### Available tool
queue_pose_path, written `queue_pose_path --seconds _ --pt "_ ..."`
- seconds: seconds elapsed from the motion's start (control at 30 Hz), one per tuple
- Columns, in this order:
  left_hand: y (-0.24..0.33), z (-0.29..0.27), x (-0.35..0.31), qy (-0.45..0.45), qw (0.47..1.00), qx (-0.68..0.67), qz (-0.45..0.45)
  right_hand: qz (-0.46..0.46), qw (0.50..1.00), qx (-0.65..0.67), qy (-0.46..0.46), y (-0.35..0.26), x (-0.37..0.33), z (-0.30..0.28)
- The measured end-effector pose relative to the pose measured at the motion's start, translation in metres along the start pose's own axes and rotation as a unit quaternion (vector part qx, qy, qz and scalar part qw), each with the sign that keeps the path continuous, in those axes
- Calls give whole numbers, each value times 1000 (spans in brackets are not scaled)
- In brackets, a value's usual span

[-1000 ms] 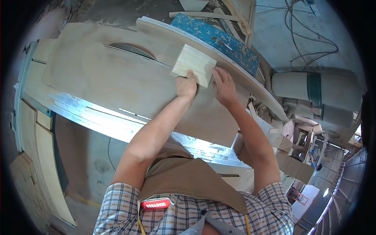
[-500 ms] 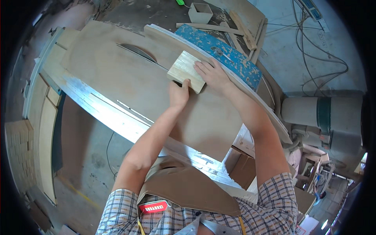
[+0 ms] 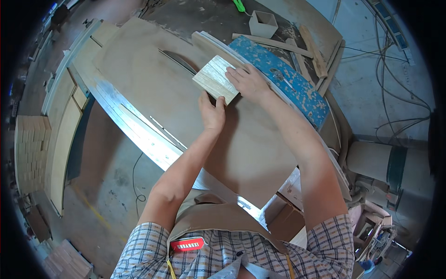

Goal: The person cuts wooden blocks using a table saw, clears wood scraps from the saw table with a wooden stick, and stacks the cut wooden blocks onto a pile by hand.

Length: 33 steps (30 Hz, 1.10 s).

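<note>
A pale square wooden block (image 3: 214, 80) rests on the brown saw table (image 3: 153, 88), tilted up on its near side or stacked; I cannot tell which. Its far left corner meets the near end of a dark circular saw blade (image 3: 179, 59) standing out of a slot. My left hand (image 3: 212, 113) grips the block's near edge, thumb on the side, with some fingers hidden. From the right, my right hand (image 3: 248, 83) holds it, fingers laid over the top. Just beyond that hand runs a long straight fence (image 3: 218, 50).
Beyond the fence lies a worn blue board (image 3: 281, 76). Wood offcuts (image 3: 313, 53) and a square container (image 3: 263, 24) sit farther back. Thin strips (image 3: 167, 132) lie near the metal front edge. A stack of wooden pieces (image 3: 31, 153) stands at far left, a cardboard box (image 3: 285, 218) at lower right.
Both hands have slid the wooden block a little forward and left along the fence, up to the blade. The whole view has shifted slightly as well.
</note>
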<state>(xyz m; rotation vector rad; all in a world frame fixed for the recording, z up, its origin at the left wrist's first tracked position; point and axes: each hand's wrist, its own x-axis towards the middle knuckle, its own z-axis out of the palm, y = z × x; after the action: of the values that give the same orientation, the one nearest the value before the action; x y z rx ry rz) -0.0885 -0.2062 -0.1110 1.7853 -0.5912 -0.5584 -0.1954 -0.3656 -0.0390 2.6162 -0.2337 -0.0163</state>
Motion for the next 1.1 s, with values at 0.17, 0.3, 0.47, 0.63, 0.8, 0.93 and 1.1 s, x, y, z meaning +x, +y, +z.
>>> queue_pose_path --seconds 0.17,0.3,0.47,0.63,0.8,0.93,1.1 --pt "-2 -5 17 -14 999 -52 -4 12 1000 -7 -6 3 13 0" --pt "-14 -18 38 28 998 -25 51 6 1000 -16 -4 2 39 -2" --pt "-8 -26 55 8 998 -49 35 14 1000 -4 -13 4 56 2" --pt "-13 -39 78 19 998 -52 36 9 999 -23 -21 2 83 1" --pt "-15 -51 101 28 998 -40 35 14 1000 -10 -16 2 109 4" --pt "-13 -69 120 3 999 -42 18 15 1000 2 -12 0 129 3" --pt "-3 -107 110 13 996 -70 -63 27 999 31 10 4 145 9"
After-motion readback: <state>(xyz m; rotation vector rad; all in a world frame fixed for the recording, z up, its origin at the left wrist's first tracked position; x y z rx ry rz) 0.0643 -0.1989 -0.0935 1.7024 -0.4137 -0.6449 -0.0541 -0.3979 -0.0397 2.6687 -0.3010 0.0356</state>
